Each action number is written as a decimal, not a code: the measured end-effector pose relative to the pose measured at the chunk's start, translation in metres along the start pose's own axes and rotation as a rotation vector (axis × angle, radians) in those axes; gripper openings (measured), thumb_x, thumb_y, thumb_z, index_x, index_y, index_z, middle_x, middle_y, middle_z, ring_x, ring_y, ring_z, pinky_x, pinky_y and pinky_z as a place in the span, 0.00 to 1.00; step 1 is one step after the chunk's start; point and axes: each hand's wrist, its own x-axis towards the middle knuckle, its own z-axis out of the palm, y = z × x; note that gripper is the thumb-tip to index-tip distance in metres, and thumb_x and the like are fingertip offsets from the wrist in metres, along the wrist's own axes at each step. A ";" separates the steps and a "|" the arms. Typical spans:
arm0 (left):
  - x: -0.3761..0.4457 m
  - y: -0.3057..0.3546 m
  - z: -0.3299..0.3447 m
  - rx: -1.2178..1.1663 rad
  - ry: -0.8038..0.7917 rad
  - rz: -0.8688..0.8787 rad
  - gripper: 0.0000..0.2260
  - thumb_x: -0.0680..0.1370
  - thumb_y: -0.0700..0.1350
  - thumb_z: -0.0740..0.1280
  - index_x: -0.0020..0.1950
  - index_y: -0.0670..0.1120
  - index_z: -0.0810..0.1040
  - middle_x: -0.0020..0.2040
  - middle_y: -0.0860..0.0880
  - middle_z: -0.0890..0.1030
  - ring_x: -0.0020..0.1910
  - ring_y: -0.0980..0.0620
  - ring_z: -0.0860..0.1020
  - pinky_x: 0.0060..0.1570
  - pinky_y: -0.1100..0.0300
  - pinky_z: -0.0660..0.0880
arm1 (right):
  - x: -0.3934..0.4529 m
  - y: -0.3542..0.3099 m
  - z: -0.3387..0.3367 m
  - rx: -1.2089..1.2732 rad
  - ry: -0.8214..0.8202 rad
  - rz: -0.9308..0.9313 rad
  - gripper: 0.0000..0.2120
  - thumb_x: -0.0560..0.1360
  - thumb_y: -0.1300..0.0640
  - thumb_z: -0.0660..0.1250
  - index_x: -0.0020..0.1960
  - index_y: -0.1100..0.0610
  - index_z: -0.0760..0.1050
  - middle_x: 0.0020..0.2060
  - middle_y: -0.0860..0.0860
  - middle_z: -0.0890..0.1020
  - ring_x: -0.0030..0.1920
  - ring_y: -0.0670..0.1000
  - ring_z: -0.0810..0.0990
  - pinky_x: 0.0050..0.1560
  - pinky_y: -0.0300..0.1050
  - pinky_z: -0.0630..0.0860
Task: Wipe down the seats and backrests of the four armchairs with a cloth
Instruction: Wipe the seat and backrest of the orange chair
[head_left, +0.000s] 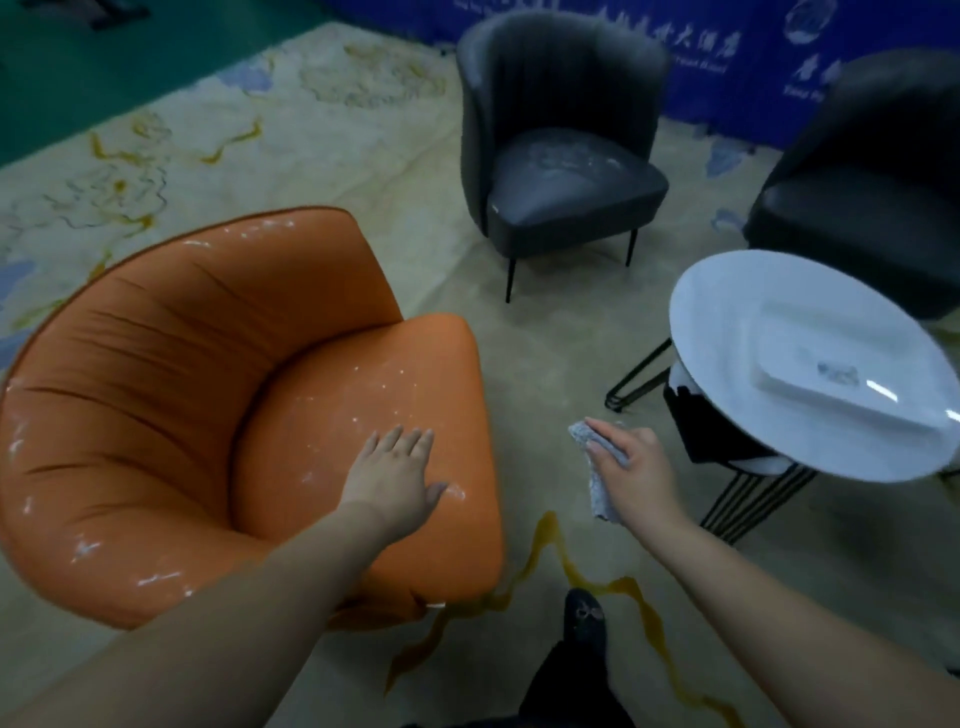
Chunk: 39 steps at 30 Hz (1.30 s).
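Pale carpet (322, 130) with yellow and blue swirls covers the floor, and a blue banner (727, 47) printed with white characters runs along the top right of the frame.

At lower left sits an orange armchair (171, 374), its curved backrest creased and its seat and rim flecked with white smears and glossy patches. The person's left hand (397, 475) lies over the front of that seat, fingers straight and slightly spread, palm down on the cushion and holding nothing.

Just right of centre, above bare carpet between the orange chair and a round white table (727, 332), the right hand (631, 470) holds a crumpled grey cloth (597, 457). Its fingers curl around the fabric, one end poking out past the fingertips and the other hanging below the palm.

On the tabletop, at right, rests a white rectangular tray (810, 358); something small and greyish lies in it, too blurred to identify. The table stands on thin black wire legs.

At top centre a dark grey armchair (561, 156) shows whitish scuffing on its seat. A second dark armchair (878, 208) is cut off by the right edge, behind the table.

A dark shoe (584, 621) shows at bottom centre.
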 end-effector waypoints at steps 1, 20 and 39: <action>0.013 0.006 -0.004 -0.019 0.006 -0.039 0.33 0.80 0.63 0.50 0.79 0.49 0.47 0.79 0.50 0.54 0.78 0.48 0.50 0.76 0.49 0.48 | 0.019 -0.003 -0.006 0.006 -0.026 -0.018 0.14 0.78 0.59 0.65 0.63 0.54 0.77 0.52 0.56 0.70 0.46 0.45 0.72 0.45 0.26 0.62; 0.097 -0.028 -0.022 -0.271 0.007 -0.627 0.33 0.79 0.64 0.50 0.79 0.50 0.48 0.78 0.51 0.58 0.77 0.49 0.53 0.76 0.50 0.50 | 0.269 -0.078 0.059 -0.026 -0.360 -0.387 0.14 0.75 0.62 0.69 0.60 0.54 0.79 0.42 0.44 0.66 0.42 0.34 0.72 0.46 0.18 0.62; 0.131 -0.098 -0.001 -0.425 0.031 -1.196 0.31 0.79 0.64 0.52 0.79 0.52 0.52 0.78 0.51 0.58 0.77 0.49 0.54 0.75 0.49 0.50 | 0.379 -0.185 0.247 -0.179 -0.888 -0.717 0.16 0.76 0.56 0.68 0.64 0.49 0.76 0.48 0.50 0.69 0.47 0.47 0.73 0.52 0.34 0.66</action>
